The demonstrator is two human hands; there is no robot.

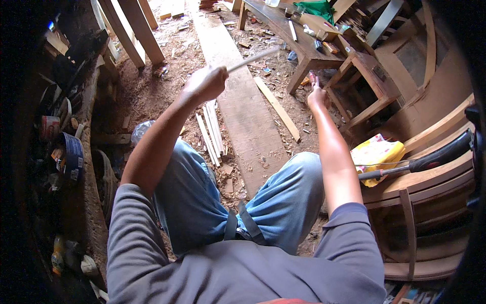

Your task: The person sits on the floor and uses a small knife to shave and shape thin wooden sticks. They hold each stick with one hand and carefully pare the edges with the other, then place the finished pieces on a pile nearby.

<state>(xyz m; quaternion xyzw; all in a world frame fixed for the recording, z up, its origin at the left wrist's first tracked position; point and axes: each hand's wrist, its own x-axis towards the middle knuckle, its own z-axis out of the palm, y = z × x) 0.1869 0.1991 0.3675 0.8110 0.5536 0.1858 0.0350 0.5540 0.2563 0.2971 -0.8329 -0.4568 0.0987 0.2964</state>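
My left hand (211, 82) is closed in a fist around one end of a thin wooden strip (254, 59). The strip points right and slightly away, above a long plank (248, 114) on the ground. Farther right, my right hand (317, 97) is held out near a low wooden stool frame (375, 76). Its fingers are curled on a small reddish object (312, 78), whose kind is too small to make out. Between my knees and the plank, several pale strips (213, 129) lie in a loose bundle. A single longer strip (277, 109) rests right of the plank.
A low wooden bench (298, 45) with small items on it stands ahead to the right. Curved wooden parts, a yellow bag (377, 154) and a black-handled tool (430, 163) are at my right. A cluttered workbench (91, 152) runs along my left. Wood shavings cover the ground.
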